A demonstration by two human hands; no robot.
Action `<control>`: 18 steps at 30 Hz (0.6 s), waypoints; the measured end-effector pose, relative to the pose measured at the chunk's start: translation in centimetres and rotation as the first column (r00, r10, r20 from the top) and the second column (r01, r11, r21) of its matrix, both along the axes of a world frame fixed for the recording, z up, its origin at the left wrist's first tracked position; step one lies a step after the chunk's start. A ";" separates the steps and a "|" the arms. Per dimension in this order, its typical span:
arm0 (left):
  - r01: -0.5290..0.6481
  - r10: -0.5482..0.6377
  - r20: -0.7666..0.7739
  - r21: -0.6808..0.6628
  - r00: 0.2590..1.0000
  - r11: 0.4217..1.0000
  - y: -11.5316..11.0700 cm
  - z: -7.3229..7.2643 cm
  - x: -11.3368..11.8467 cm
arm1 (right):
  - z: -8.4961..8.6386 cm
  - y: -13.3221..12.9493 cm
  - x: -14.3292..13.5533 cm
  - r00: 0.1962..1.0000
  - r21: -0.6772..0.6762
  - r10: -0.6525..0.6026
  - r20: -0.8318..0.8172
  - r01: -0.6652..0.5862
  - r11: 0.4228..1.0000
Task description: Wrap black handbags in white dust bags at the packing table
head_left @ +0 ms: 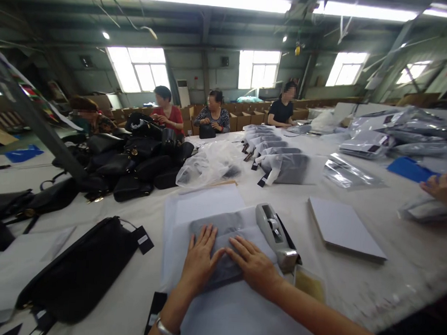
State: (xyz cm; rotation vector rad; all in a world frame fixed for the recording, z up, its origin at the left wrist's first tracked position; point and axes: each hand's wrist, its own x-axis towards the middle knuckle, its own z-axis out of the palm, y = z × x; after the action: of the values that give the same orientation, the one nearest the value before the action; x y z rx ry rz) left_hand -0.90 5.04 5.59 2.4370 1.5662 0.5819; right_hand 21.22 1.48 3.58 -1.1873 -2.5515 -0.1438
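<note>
A dark bag wrapped in thin white tissue paper (222, 231) lies on a stack of white sheets (202, 201) in front of me. My left hand (201, 258) rests on the wrapping with its fingers outstretched. My right hand (254, 262) lies flat on the same bundle, fingers spread, its thumb close to my left thumb. Beside the bundle on the right stands a grey tape dispenser (272, 231). To the left is an unwrapped black handbag (81, 270) with a black hang tag (143, 239). Another dark tag (156, 308) shows by my left wrist.
A heap of black bags (135, 158) covers the far left. Wrapped bags (285, 165) stand in a row beyond crumpled plastic (212, 162). On the right are a white board stack (345, 227), clear bags (351, 170) and another person's hand (443, 189). Several people sit across the table.
</note>
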 end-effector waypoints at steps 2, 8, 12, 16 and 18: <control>-0.022 0.022 0.081 -0.002 0.996 1.000 0.2 1.2 -1.3 | 1.9 0.9 -0.2 1.000 -0.053 0.012 -0.007 -0.012 0.999; -0.221 0.201 0.252 0.054 0.947 0.974 0.1 4.3 -5.4 | 10.8 7.9 -0.4 0.986 -0.174 0.020 -0.163 -0.049 0.983; -0.381 0.408 0.253 -0.150 0.877 0.912 2.5 4.6 -6.1 | 12.4 14.6 0.4 0.956 -0.097 -0.033 -0.292 0.004 0.995; -0.414 0.491 0.250 -0.304 0.834 0.858 6.2 4.2 -5.5 | 10.3 19.0 1.3 0.920 -0.211 -0.095 -0.381 0.013 0.977; -0.409 0.492 0.255 -0.315 0.832 0.856 7.6 3.9 -5.0 | 9.4 20.2 1.6 0.898 -0.286 -0.155 -0.412 0.034 0.958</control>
State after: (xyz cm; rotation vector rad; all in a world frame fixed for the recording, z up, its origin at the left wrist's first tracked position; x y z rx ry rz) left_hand -5.94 12.64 9.46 1.6766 1.9368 0.7656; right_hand 22.85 21.69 12.97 -1.2735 -2.1644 0.4199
